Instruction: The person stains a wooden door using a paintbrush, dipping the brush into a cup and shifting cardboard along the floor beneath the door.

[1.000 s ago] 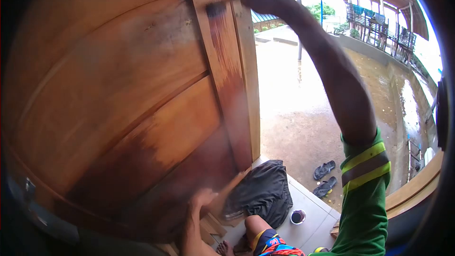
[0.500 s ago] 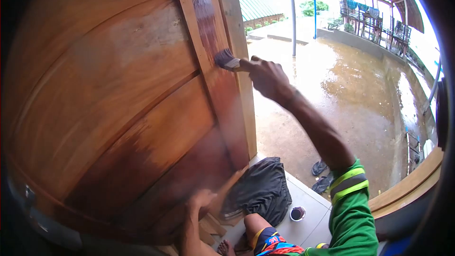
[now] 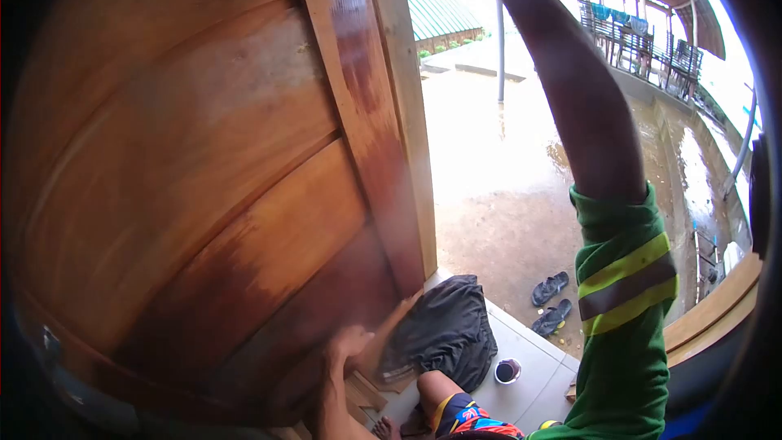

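A large wooden door (image 3: 204, 155) fills the left side, with dark reddish stain over its lower boards and partly along its right upright strip (image 3: 358, 73). Low at the door's bottom is my left hand (image 3: 350, 342), fingers curled closed beside a pale wooden edge (image 3: 389, 332); what they hold is hidden. My right forearm (image 3: 582, 81), in a green sleeve with yellow and grey bands, reaches up past the top of the view. The right hand itself is cut off, and no brush shows. A white cup of dark liquid (image 3: 507, 371) stands on the tiles near my knee.
A black cloth (image 3: 448, 334) lies on the white tiled floor (image 3: 538, 383) by the door's lower corner. Outside, dark slippers (image 3: 551, 318) rest on wet ground. Loose wood pieces (image 3: 364, 395) lie below my left hand. A wooden frame (image 3: 713, 310) is at right.
My right hand, which held a paintbrush against the upright strip, has risen off the door and out through the top of the view. My left hand stays about where it was.
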A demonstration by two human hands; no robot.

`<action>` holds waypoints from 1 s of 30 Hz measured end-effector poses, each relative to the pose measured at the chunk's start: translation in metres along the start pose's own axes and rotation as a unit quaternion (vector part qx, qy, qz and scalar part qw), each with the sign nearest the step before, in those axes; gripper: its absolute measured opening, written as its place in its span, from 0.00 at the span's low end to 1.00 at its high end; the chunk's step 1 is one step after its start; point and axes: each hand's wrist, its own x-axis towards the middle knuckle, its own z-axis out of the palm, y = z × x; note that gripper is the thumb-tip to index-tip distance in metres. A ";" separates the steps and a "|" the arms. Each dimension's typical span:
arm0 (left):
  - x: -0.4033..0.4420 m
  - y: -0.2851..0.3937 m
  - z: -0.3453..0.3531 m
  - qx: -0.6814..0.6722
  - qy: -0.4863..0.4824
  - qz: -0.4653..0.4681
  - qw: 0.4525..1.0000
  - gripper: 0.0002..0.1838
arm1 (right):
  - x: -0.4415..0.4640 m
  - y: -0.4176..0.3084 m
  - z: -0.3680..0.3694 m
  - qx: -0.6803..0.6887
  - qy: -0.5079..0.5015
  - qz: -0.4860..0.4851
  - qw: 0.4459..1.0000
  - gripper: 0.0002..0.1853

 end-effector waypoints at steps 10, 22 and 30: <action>-0.005 -0.009 -0.001 0.021 -0.013 -0.012 1.000 0.25 | -0.175 -0.132 -0.084 0.193 -0.245 0.217 0.925 0.09; 0.002 -0.013 0.002 0.003 -0.013 -0.001 1.000 0.25 | -0.122 -0.100 -0.040 0.219 -0.264 0.226 0.912 0.11; 0.000 -0.008 0.003 0.013 -0.048 -0.005 0.999 0.26 | -0.120 -0.030 0.024 0.120 -0.213 0.088 0.966 0.13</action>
